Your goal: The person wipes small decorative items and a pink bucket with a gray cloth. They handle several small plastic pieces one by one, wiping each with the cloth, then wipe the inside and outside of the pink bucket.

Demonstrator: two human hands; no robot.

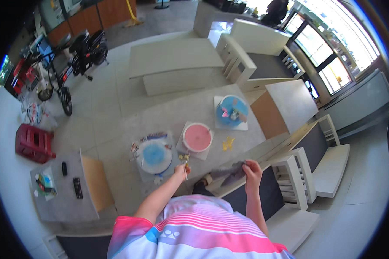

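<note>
My left hand (182, 170) pinches a thin pale stick (186, 175) near the front edge of the grey table (162, 116). Small gold star pieces (182, 157) show just beyond its fingers. Off the table's edge, my right hand (253, 171) grips a crumpled grey cloth (234, 172), which hangs toward the left. A round white cake (154, 156) with a blue centre sits on a board left of my left hand. Farther out stands a cake with a pink top (197, 137). A blue-topped cake (232, 110) with small decorations is at the far right. Yellow pieces (228, 143) lie nearby.
Bench seats with white slatted frames (293, 181) stand at my right. A small side table (64, 194) on the left holds two dark objects and a small colourful item. Beyond are a red plastic stool (35, 143), a folding bike (64, 81) and another table (175, 56).
</note>
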